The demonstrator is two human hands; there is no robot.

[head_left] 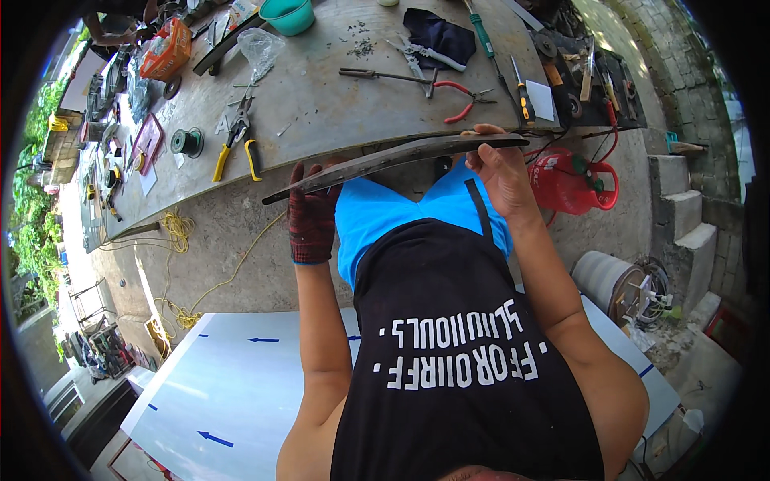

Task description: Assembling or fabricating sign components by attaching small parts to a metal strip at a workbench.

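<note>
A long, narrow, dark strip point(393, 157), slightly bowed and tapering to a point at its left end, is held crosswise above my lap at the table's near edge. My left hand point(313, 212), in a dark red and black glove, supports it near the left end, with the fingers partly hidden behind it. Bare, my right hand point(504, 172) grips the right end, thumb on the near side and fingers at the far side. The strip's exact kind cannot be made out.
On the grey metal table point(313, 104) lie yellow-handled snips point(234, 138), red-handled pliers point(464, 103), a screwdriver point(524, 100), a wire spool point(187, 143) and a green bowl point(287, 14). A red gas cylinder point(561, 180) stands right of my legs. Yellow cord point(180, 231) trails over the floor.
</note>
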